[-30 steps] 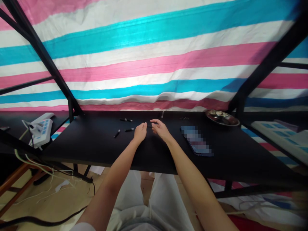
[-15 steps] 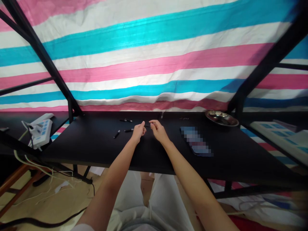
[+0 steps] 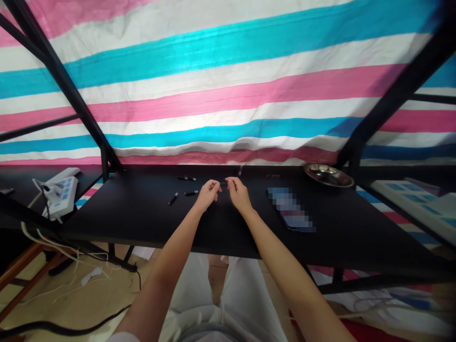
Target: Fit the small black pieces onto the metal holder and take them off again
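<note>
Over the middle of the black table (image 3: 135, 209), my left hand (image 3: 208, 194) is closed, fingertips pinched together. My right hand (image 3: 238, 194), also closed, faces it a short distance to the right. A thin dark piece (image 3: 223, 184) shows faintly in the gap between the fingertips; its kind is too small to tell, and the fingers cover its ends. Left of my hands lie several short black cylinders with pale ends, among them one slanted black cylinder (image 3: 173, 198) and a level black cylinder (image 3: 191, 193) close to my left hand.
A phone-shaped, blurred-out item (image 3: 290, 209) lies right of my right forearm. Behind it are several tiny pieces (image 3: 273, 176) and a round metal plate (image 3: 311, 179). Power strips (image 3: 64, 197) stand at the left. Black frame bars and a striped sheet (image 3: 228, 104) bound the table.
My right hand has shifted slightly right, widening the gap between the hands. My left hand has turned a little, its thumb lower than before. The things on the table stay put.
</note>
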Demonstrator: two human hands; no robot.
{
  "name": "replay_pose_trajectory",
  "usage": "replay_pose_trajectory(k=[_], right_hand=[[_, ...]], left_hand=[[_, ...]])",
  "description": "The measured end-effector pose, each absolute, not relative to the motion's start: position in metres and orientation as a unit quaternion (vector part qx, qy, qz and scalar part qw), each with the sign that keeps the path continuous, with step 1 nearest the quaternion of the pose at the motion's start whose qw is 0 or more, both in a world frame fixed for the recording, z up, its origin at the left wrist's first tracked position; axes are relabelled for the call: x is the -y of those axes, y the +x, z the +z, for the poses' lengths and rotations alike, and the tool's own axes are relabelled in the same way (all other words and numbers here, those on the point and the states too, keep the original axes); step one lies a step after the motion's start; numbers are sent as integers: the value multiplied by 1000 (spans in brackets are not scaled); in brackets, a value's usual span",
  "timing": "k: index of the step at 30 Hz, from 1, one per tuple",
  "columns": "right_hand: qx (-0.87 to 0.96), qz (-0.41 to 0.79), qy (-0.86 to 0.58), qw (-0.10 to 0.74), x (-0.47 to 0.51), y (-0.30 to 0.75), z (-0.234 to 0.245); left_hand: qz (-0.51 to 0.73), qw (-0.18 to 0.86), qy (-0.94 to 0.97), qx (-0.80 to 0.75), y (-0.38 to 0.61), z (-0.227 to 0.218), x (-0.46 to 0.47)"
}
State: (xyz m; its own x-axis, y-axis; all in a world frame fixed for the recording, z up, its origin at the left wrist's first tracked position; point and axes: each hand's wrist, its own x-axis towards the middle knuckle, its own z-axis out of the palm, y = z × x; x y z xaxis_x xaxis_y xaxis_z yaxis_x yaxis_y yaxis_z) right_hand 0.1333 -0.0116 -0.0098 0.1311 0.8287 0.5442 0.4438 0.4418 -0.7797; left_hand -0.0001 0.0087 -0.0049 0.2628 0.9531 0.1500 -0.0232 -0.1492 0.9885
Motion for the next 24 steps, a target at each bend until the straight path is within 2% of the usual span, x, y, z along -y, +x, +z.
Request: replay_pose_trajectory(k=[12, 19, 24], right_hand=[[495, 326, -501, 630, -8, 139, -23], [470, 381, -475, 639, -4, 136, -18], [449, 366, -491, 650, -5, 139, -19]], left_hand=[[472, 286, 723, -416, 0, -15, -9], [467, 248, 719, -451, -3, -12, -2], [491, 245, 684, -481, -3, -13, -3]])
